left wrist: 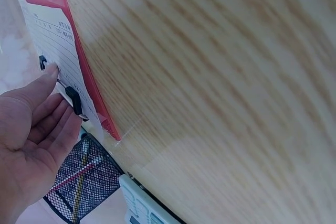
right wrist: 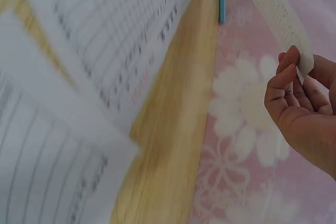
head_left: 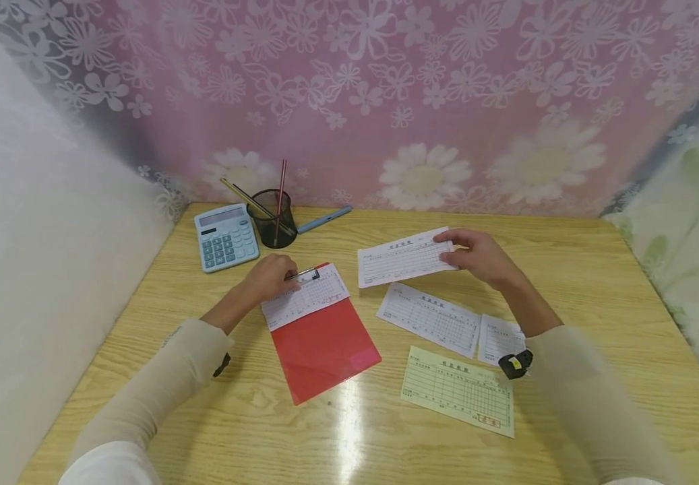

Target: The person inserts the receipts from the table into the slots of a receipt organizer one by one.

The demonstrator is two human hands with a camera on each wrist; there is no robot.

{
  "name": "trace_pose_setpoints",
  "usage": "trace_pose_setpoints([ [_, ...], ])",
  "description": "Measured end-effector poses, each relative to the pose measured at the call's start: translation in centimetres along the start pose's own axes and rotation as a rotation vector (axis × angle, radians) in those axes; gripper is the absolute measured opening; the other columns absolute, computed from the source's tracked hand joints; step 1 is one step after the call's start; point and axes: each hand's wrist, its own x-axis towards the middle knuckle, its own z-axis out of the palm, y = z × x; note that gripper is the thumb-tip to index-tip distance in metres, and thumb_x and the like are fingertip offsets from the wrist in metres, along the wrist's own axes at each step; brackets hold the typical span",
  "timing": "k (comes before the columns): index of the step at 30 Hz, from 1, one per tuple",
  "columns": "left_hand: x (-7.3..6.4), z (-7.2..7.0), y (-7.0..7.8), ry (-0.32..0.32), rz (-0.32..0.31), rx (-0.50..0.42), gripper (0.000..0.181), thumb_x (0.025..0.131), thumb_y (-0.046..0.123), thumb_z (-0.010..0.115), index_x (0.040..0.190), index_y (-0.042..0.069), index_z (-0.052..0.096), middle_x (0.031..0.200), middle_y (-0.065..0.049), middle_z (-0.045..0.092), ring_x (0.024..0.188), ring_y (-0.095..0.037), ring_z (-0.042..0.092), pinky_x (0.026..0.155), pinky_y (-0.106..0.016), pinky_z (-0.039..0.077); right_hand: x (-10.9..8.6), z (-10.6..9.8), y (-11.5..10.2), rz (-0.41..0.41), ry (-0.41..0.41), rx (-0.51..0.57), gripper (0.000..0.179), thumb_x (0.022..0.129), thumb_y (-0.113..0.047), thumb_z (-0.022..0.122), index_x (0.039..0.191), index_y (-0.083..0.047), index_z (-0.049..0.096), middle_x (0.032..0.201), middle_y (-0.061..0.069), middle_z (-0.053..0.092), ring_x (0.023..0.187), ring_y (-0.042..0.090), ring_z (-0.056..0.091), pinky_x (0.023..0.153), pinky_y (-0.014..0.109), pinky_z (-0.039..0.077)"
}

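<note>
A red clipboard [head_left: 325, 353] lies on the wooden table, with a white printed form [head_left: 307, 300] across its upper part under the metal clip [head_left: 307, 273]. My left hand [head_left: 270, 277] pinches this clip at the board's top edge; in the left wrist view the thumb lies over it near the black-tipped end [left wrist: 73, 99], with the fingers behind. To the right, my right hand [head_left: 479, 254] holds another white form [head_left: 404, 261] by its right end, raised over the table. The right wrist view shows this slip [right wrist: 278, 17] curving slightly between thumb and fingers.
Two white forms [head_left: 431, 320] lie below the right hand, and a yellow form [head_left: 458, 391] is nearer the front. At the back left stand a blue calculator [head_left: 226, 238] and a black mesh cup [head_left: 273, 219] with pencils, beside a blue pen [head_left: 325, 219].
</note>
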Motion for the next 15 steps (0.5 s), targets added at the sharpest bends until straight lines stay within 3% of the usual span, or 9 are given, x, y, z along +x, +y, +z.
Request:
trace_pose_setpoints([
  [4, -0.1, -0.3, 0.6, -0.023, -0.051, -0.002, 0.018, 0.078, 0.020, 0.078, 0.078, 0.005, 0.068, 0.074, -0.006, 0.062, 0.065, -0.016, 0.048, 0.061, -0.030, 0.040, 1.5, 2.5, -0.7, -0.018, -0.042, 0.023, 0.037, 0.093, -0.010, 0.058, 0.128, -0.004, 0.054, 0.127, 0.020, 0.055, 0.088, 0.017, 0.059, 0.073, 0.032, 0.049],
  [8, 0.0, -0.3, 0.6, -0.031, -0.062, 0.033, 0.018, 0.078, 0.021, 0.078, 0.077, 0.006, 0.067, 0.073, -0.005, 0.061, 0.065, -0.014, 0.046, 0.061, -0.028, 0.037, 2.5, 5.1, -1.6, -0.035, -0.105, 0.033, 0.037, 0.091, -0.006, 0.058, 0.128, -0.001, 0.055, 0.127, 0.022, 0.055, 0.096, 0.024, 0.061, 0.077, 0.036, 0.051],
  [11, 0.0, -0.4, 0.6, -0.034, -0.060, 0.046, 0.018, 0.079, 0.022, 0.077, 0.077, 0.007, 0.067, 0.073, -0.004, 0.061, 0.065, -0.014, 0.045, 0.061, -0.027, 0.036, 3.2, 7.0, -2.0, -0.039, -0.151, 0.039, 0.037, 0.091, -0.006, 0.059, 0.127, -0.002, 0.056, 0.130, 0.021, 0.054, 0.097, 0.024, 0.060, 0.074, 0.033, 0.049],
  [15, 0.0, -0.4, 0.7, -0.032, -0.048, 0.042, 0.019, 0.079, 0.022, 0.077, 0.076, 0.007, 0.066, 0.071, -0.005, 0.060, 0.064, -0.014, 0.045, 0.061, -0.027, 0.036, 4.1, 9.5, -2.3, -0.035, -0.180, 0.015, 0.034, 0.089, -0.005, 0.060, 0.124, -0.005, 0.059, 0.133, 0.018, 0.053, 0.086, 0.020, 0.055, 0.065, 0.027, 0.043],
])
